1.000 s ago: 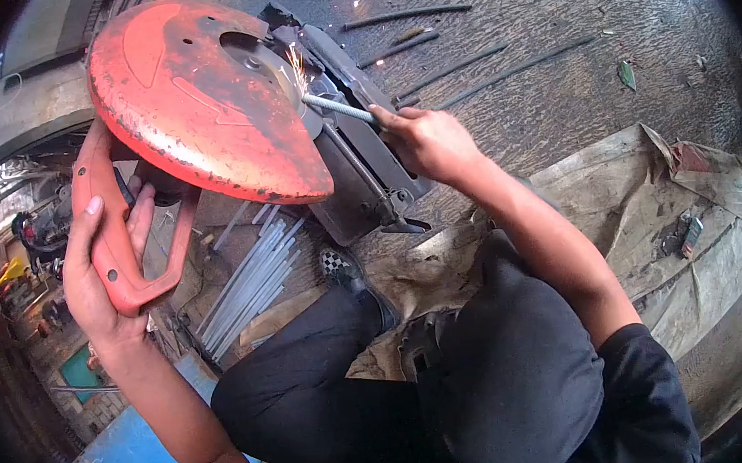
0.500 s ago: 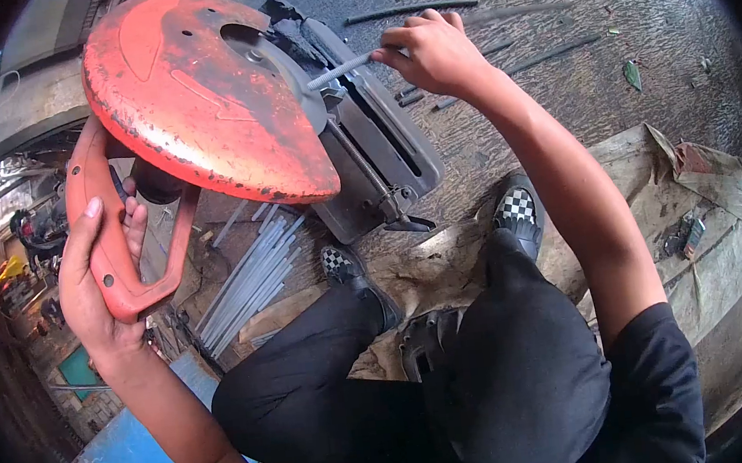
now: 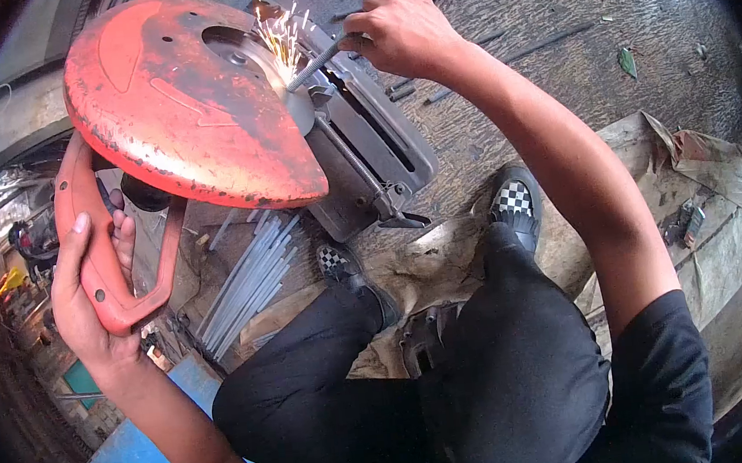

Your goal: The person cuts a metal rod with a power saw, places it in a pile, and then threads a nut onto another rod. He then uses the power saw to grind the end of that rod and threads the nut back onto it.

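Observation:
My left hand [image 3: 92, 298] is wrapped round the red D-shaped handle [image 3: 94, 245] of a cut-off saw, whose worn red blade guard [image 3: 190, 115] fills the upper left. Between the fingers of my right hand [image 3: 405, 30] is a grey threaded rod [image 3: 323, 60]. One end of it meets the cutting disc [image 3: 300, 109], and bright sparks [image 3: 283, 43] fly upward from there. Past my right hand the rod continues toward the top right. Beneath the guard sits the dark saw base [image 3: 372, 147] with its screw vise [image 3: 351, 166].
A bundle of cut grey rods [image 3: 246, 284] lies on the floor left of my feet. Several longer rods [image 3: 540, 44] rest on the wet-looking ground beyond the saw. Crumpled sheeting [image 3: 632, 157] spreads at the right, and a blue panel [image 3: 141, 441] is at lower left.
The saw head and handle have shifted slightly left and down in view. Sparks now spray where the rod meets the disc; none showed before. My right hand has moved a little up and left.

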A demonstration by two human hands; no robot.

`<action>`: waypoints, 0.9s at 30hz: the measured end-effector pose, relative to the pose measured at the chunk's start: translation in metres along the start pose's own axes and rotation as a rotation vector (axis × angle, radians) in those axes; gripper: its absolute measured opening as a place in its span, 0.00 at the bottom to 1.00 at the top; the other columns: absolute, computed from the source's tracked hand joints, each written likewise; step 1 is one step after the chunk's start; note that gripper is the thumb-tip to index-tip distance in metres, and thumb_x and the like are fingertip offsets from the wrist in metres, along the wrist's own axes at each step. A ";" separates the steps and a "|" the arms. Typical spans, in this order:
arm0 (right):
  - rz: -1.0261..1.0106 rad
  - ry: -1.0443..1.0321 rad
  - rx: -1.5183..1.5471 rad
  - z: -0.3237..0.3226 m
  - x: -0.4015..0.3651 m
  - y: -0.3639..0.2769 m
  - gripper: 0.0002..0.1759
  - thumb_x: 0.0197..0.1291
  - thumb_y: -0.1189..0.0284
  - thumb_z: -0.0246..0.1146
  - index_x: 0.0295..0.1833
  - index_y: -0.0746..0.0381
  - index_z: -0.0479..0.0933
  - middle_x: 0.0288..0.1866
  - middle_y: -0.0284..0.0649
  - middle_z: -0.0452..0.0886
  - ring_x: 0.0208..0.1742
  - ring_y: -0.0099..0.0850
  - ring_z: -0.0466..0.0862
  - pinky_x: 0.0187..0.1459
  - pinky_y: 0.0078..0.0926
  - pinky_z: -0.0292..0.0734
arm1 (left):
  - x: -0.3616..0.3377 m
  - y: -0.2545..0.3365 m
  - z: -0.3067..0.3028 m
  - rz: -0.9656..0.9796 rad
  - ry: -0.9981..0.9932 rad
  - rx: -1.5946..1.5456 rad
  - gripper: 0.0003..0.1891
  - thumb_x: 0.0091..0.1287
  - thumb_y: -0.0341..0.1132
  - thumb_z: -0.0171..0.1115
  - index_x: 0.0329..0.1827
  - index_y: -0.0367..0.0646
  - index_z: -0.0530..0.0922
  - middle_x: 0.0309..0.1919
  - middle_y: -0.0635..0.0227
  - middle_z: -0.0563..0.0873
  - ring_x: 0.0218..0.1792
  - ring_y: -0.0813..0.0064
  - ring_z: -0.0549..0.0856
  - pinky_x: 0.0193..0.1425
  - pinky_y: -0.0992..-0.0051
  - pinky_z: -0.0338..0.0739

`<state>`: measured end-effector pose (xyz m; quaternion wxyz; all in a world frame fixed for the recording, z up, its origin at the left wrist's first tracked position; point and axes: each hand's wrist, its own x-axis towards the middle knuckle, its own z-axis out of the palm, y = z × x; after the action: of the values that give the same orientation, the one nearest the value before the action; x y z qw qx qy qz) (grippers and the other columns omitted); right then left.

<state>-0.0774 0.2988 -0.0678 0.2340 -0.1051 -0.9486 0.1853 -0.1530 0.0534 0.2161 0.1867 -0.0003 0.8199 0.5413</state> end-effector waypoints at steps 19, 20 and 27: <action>-0.005 -0.036 0.198 -0.004 -0.024 0.006 0.12 0.58 0.56 0.64 0.39 0.52 0.83 0.33 0.34 0.81 0.47 0.34 0.77 0.51 0.41 0.64 | 0.000 0.000 0.000 -0.002 0.033 0.005 0.23 0.66 0.31 0.59 0.62 0.28 0.67 0.47 0.51 0.81 0.42 0.70 0.84 0.50 0.75 0.82; -0.015 -0.047 0.208 -0.006 -0.028 0.009 0.15 0.59 0.55 0.63 0.39 0.53 0.83 0.34 0.35 0.81 0.46 0.36 0.78 0.50 0.42 0.65 | 0.000 0.000 -0.003 -0.012 0.013 -0.004 0.24 0.66 0.31 0.58 0.62 0.28 0.66 0.47 0.51 0.81 0.42 0.70 0.84 0.50 0.75 0.82; 0.312 -0.556 0.657 -0.018 -0.036 0.019 0.28 0.64 0.45 0.53 0.37 0.60 0.84 0.27 0.45 0.83 0.32 0.40 0.84 0.38 0.36 0.77 | 0.001 -0.002 -0.005 0.005 -0.015 -0.028 0.25 0.67 0.33 0.57 0.64 0.28 0.65 0.51 0.49 0.79 0.45 0.68 0.83 0.52 0.72 0.81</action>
<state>-0.0356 0.3111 -0.0754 -0.0395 -0.1131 -0.8393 0.5303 -0.1550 0.0480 0.2158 0.1914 0.0032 0.8107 0.5533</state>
